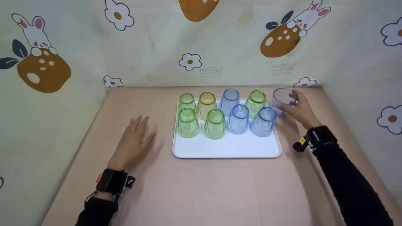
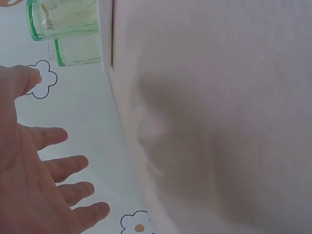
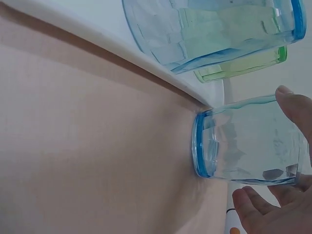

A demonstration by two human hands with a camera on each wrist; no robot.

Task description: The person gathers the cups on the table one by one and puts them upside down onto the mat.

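Observation:
At the tray's right side, my right hand [image 1: 300, 110] holds a clear blue drinking glass [image 3: 248, 141] near its rim, thumb on one side and fingers on the other. That glass is upright, thick blue base down; whether the base touches the table cannot be told. Several green, blue and yellow glasses stand upside down in two rows on the white tray [image 1: 226, 149]. Nearest the held one are a blue glass [image 1: 263, 122] in front and a green glass [image 1: 256, 103] behind. Left of the tray, my left hand [image 1: 133, 142] hovers over the table, fingers spread and holding nothing.
The pinkish table [image 1: 204, 191] reaches back to a patterned wall covering [image 1: 157, 44] with rabbits and flowers. Similar covering rises on the left and right sides. A yellow glass [image 1: 206, 105] stands in the tray's back row, between green and blue ones.

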